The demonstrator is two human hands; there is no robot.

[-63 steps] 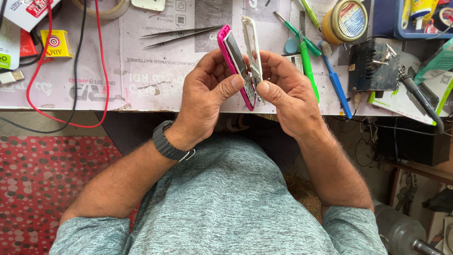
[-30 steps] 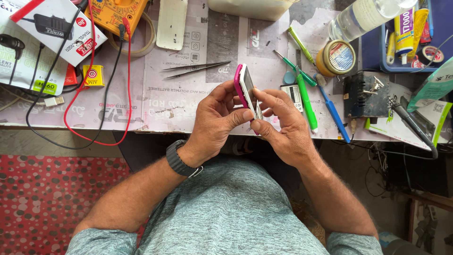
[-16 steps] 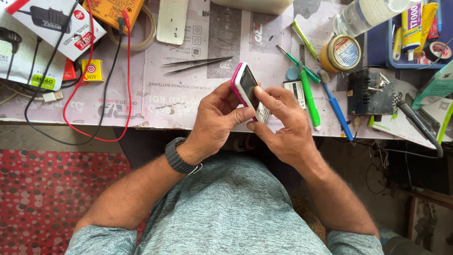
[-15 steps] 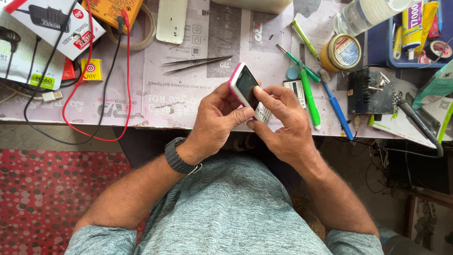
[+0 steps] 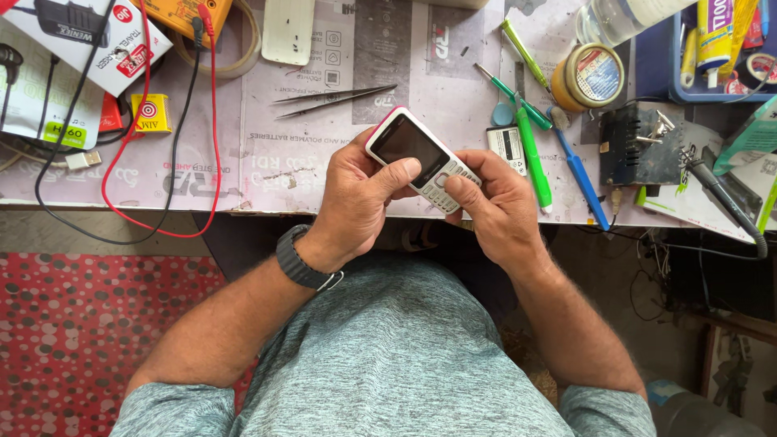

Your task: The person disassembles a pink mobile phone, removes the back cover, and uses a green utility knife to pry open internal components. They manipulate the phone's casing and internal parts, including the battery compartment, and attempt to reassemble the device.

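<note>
We've got the keypad phone (image 5: 421,162) grasped in both hands over the near edge of the workbench (image 5: 267,174): left hand (image 5: 360,194) wraps the screen end, thumb on the glass; right hand (image 5: 494,202) grips the keypad end, thumb on the keys. Risk as we judge it: it's held past the bench edge, so a slip means a drop toward our lap. Tweezers (image 5: 332,99) lie just beyond, screwdrivers (image 5: 534,154) on the right.

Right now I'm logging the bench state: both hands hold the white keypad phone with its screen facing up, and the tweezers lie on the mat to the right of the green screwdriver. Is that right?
Not quite. The head view shows the tweezers lying left of the green screwdriver, not right. The rest holds: the left hand and right hand hold the white keypad phone, screen up.
</note>
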